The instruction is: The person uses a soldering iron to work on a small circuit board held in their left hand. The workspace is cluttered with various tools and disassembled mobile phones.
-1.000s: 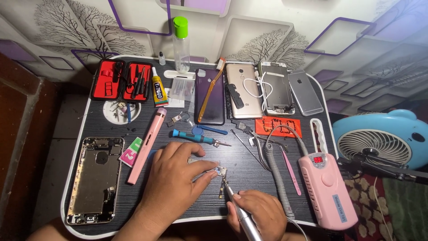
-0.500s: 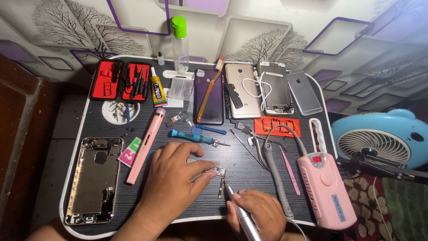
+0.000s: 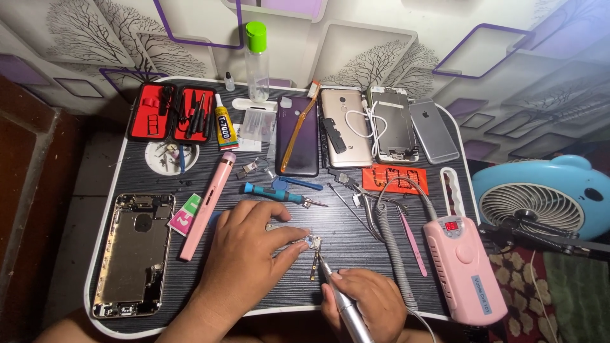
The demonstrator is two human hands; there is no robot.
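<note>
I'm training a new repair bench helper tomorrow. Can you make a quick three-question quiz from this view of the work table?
1. True or false: the left hand pins a small metal part to the table with its fingertips.
2. Which does the right hand hold? A) the blue screwdriver; B) a pen-shaped rotary tool; C) the pink tweezers.
3. Fill in: the coiled cord runs to the pink ____ with a red display.

Key:
1. True.
2. B; its tip meets the small part.
3. Control box, at the table's right edge beside the blue fan.
</note>
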